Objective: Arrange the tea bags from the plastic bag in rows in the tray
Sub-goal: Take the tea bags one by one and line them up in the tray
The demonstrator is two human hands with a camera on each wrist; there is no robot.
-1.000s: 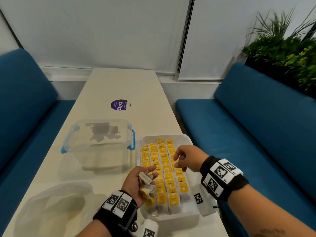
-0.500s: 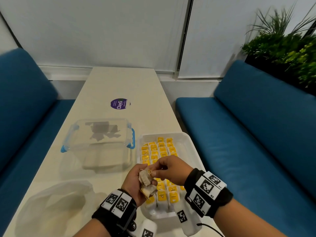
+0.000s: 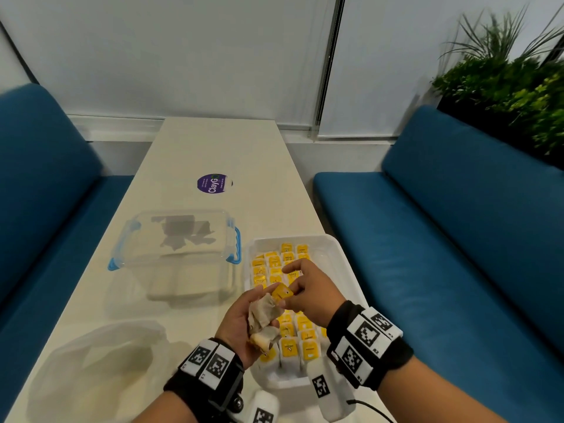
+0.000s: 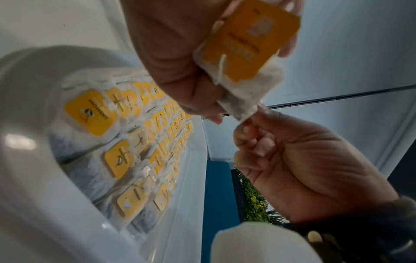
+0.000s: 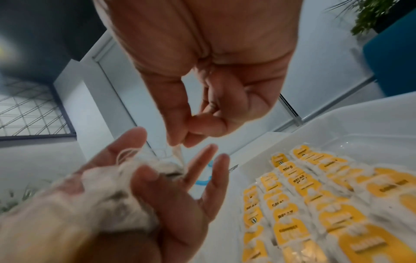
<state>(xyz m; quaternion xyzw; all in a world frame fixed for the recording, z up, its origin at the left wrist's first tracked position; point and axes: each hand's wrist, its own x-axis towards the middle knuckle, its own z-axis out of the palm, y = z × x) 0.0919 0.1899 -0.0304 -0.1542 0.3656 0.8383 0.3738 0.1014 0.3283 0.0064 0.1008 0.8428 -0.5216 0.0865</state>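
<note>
My left hand [image 3: 263,307] is held palm up over the near left corner of the white tray [image 3: 338,250], its thumb holding a small bundle of tea bags [image 3: 262,323]. My right hand [image 3: 286,300] pinches one tea bag [image 3: 282,293] with a yellow tag at the top of that bundle. In the left wrist view thumb and forefinger pinch the corner of this tea bag [image 4: 245,53]. The right wrist view shows the same pinch on a paper corner [image 5: 178,154] above the bundle [image 5: 112,194]. Rows of yellow-tagged tea bags [image 3: 293,334] fill much of the tray.
A crumpled clear plastic bag [image 3: 91,361] lies at the near left of the table. A clear lidded box with blue clips [image 3: 175,239] stands left of the tray. A purple round sticker [image 3: 213,183] is farther up the table. Blue benches flank the table; a plant [image 3: 512,83] stands at far right.
My right hand came back from over the tray's rows to the bundle in my left hand, and now pinches one tea bag there. The left hand has stayed in place.
</note>
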